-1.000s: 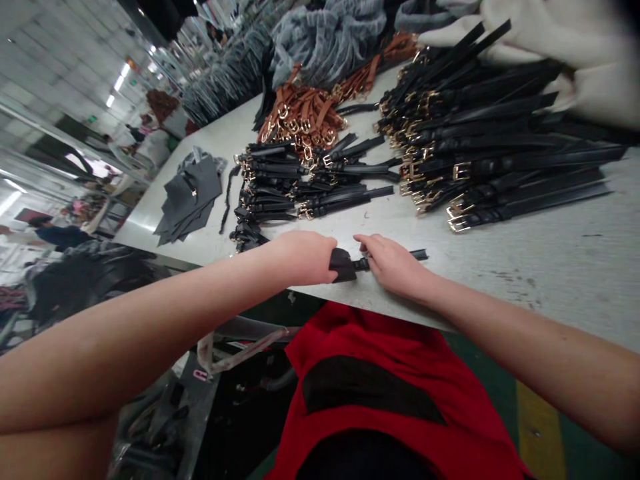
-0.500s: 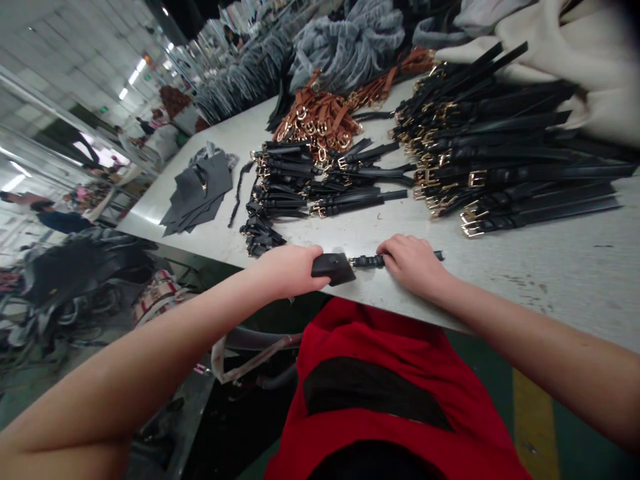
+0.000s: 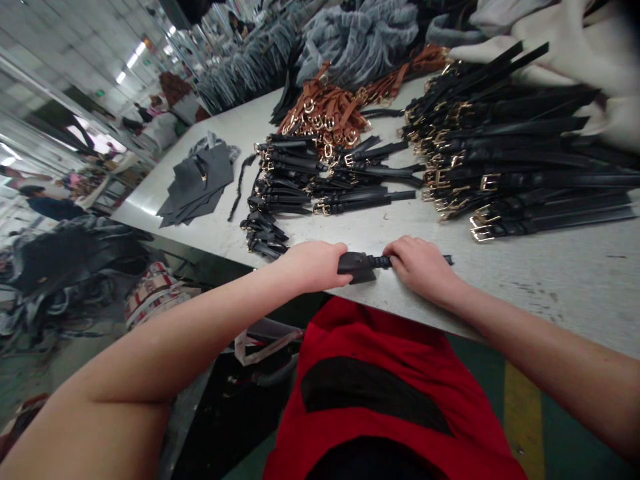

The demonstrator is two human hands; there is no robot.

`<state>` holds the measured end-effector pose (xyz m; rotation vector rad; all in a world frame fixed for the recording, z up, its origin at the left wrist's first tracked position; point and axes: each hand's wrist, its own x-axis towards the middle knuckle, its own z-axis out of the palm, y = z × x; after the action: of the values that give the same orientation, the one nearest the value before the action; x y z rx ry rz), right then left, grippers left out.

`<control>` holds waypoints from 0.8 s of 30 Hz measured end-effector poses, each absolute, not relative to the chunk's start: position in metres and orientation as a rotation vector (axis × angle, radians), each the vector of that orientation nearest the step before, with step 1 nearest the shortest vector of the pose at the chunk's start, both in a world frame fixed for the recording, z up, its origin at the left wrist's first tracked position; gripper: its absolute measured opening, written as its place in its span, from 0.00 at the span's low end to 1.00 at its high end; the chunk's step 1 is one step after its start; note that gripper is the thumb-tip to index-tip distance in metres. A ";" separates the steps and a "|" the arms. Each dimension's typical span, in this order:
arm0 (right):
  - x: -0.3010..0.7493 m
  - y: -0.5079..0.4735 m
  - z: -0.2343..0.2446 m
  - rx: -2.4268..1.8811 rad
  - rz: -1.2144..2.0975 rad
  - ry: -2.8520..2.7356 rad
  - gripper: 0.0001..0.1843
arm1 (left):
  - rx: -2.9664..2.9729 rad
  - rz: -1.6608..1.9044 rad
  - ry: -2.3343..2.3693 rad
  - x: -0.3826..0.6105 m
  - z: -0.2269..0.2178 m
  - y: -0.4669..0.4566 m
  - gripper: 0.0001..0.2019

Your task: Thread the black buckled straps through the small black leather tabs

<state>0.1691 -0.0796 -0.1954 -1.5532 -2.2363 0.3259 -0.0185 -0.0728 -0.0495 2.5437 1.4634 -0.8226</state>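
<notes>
Near the table's front edge, my left hand (image 3: 320, 265) pinches a dark leather piece (image 3: 361, 266) between thumb and fingers. To its right, a short black buckle strap (image 3: 381, 261) lies against the table. My right hand (image 3: 417, 263) is closed over this strap, and the strap's end sticks out past the knuckles. Leather piece and strap meet between the hands; the buckle itself is hidden there. Just beyond my left hand lies a bunch of short black straps (image 3: 263, 237).
On the table (image 3: 550, 280), black straps with gold buckles (image 3: 530, 180) are piled right. Brown straps (image 3: 330, 110) and a grey wrapped bundle (image 3: 357, 43) lie farther back. Flat dark leather pieces (image 3: 200, 187) are stacked left. A person (image 3: 53, 203) is in the left background.
My left hand has moved right with the leather piece, up to the strap. The gold buckle that showed between them is now covered. My right hand stays on the strap.
</notes>
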 end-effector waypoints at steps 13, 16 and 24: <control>0.171 -0.082 -0.192 -1.558 0.346 -2.207 0.12 | 2.529 -0.812 1.479 -0.021 -0.049 -0.077 0.22; 0.173 -0.083 -0.192 -1.495 0.362 -2.231 0.16 | 2.480 -0.782 1.569 -0.043 -0.045 -0.087 0.21; 0.171 -0.080 -0.184 -1.415 0.249 -2.493 0.17 | 2.468 -0.694 1.621 -0.076 -0.036 -0.123 0.22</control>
<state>0.1708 -0.0801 -0.1843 -1.4151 -2.4933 0.2490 -0.0760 -0.1232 -0.0357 2.4683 1.6210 -0.6941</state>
